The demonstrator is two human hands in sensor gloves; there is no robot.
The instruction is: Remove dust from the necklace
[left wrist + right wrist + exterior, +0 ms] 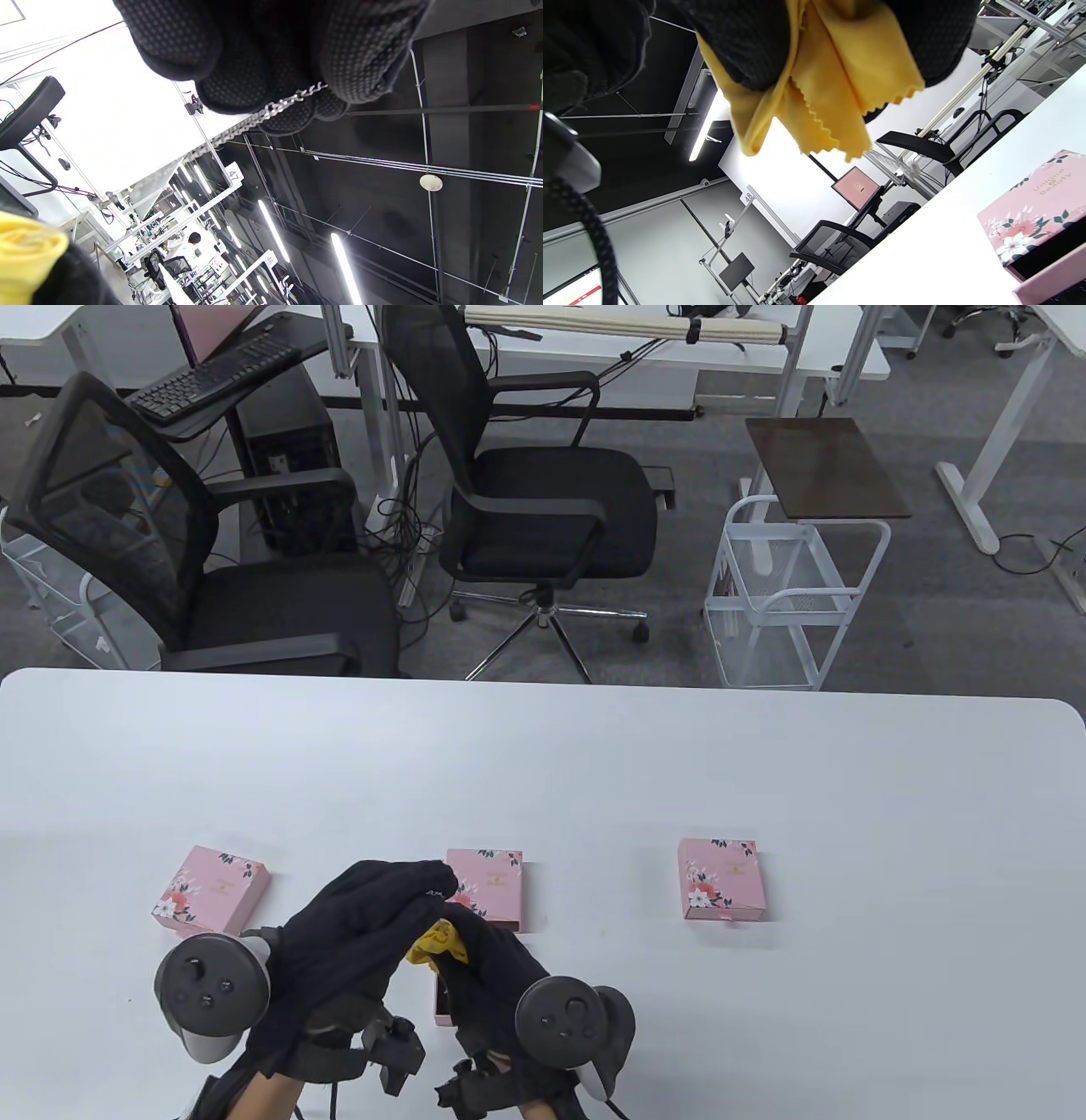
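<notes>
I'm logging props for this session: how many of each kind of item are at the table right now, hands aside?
Pink floral boxes: 3
Yellow cloth: 1
Silver necklace chain: 1
Pink tray under the hands: 1
Total: 6

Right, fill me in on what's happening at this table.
A person in sensor gloves is dusting a necklace. The left hand pinches the silver chain necklace, while the right hand grips a yellow cloth close beside it, above the white table. Three pink floral boxes lie in a row; the middle one sits just beyond the hands. Whether the cloth touches the chain right now is not visible.
</notes>
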